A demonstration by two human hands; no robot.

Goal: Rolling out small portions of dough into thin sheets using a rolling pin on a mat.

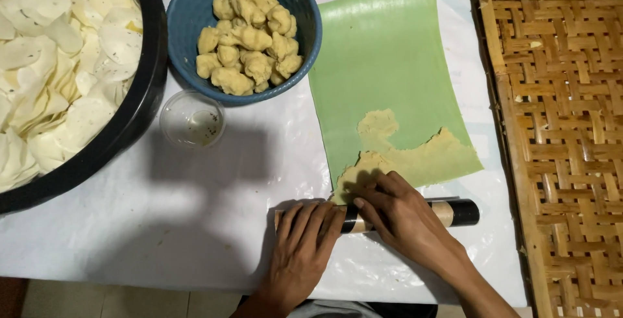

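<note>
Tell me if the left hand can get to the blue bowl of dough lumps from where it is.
Probably yes: the left hand rests on the roller, and only bare white table cover and a small clear cup lie before the blue bowl.

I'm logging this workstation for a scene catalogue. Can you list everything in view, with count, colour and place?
Black basin: one, far left, full of white thin slices.
Blue bowl: one, top centre, holding yellowish dough lumps.
Clear cup: one, below the bowl.
Green sheet: one, centre, with flattened yellowish dough at its near end.
Roller: one, black and tan, near edge.
Woven bamboo tray: one, tan, right.
White table cover: one.
Left hand: on the roller.
Right hand: on the roller, fingers at the dough edge.
</note>
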